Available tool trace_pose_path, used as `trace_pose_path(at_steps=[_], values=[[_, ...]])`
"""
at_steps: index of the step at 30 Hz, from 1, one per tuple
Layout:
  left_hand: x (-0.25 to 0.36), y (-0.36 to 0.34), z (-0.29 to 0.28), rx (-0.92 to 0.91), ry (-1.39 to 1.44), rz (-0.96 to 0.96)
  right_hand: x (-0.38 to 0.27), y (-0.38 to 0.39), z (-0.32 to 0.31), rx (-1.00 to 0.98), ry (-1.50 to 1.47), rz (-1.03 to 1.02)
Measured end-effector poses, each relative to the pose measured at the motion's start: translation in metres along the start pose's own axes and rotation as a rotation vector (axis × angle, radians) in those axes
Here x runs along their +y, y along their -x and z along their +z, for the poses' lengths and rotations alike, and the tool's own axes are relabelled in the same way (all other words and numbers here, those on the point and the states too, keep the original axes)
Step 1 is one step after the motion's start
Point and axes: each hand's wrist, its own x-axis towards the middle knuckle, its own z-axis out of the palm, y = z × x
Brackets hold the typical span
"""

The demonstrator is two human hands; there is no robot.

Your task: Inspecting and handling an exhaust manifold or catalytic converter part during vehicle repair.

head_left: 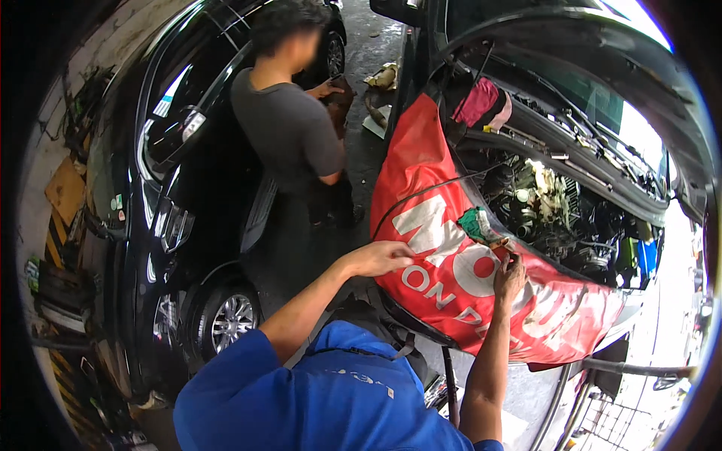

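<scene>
A red fender cover (pixel 421 161) with white lettering drapes over the front side of a vehicle with its hood raised. At the cover's left edge is my left hand (pixel 380 258), its fingers loosely bent and reaching over the cloth with nothing visible in them. Farther right, my right hand (pixel 511 279) is over the cover, fingertips drawn together; whatever they may hold is too small to make out. Just beyond those fingertips lie a green rag (pixel 472 224) and a small brownish piece (pixel 500 243). Past the cover, the engine bay (pixel 541 199) lies exposed.
At the left stands a black car (pixel 203 188). Between the vehicles, another person (pixel 289 128) in a dark shirt holds a brown object (pixel 340 104). A pink cloth (pixel 477 103) lies at the engine bay's far corner. The raised hood (pixel 602 52) overhangs the bay.
</scene>
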Motion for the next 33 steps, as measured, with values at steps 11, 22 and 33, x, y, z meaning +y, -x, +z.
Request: trace_pose_path(at_steps=[11,22,33], values=[[0.281,-0.041,0.002,-0.143,-0.488,0.803,0.014,0.011,0.02,0.239,-0.238,-0.472],[0.339,-0.022,-0.017,-0.582,-0.072,0.591,-0.04,-0.027,0.036,0.361,-0.14,-0.466],[0.279,-0.147,0.092,-0.787,-0.829,0.999,0.009,-0.008,-0.005,0.417,0.095,-0.24]])
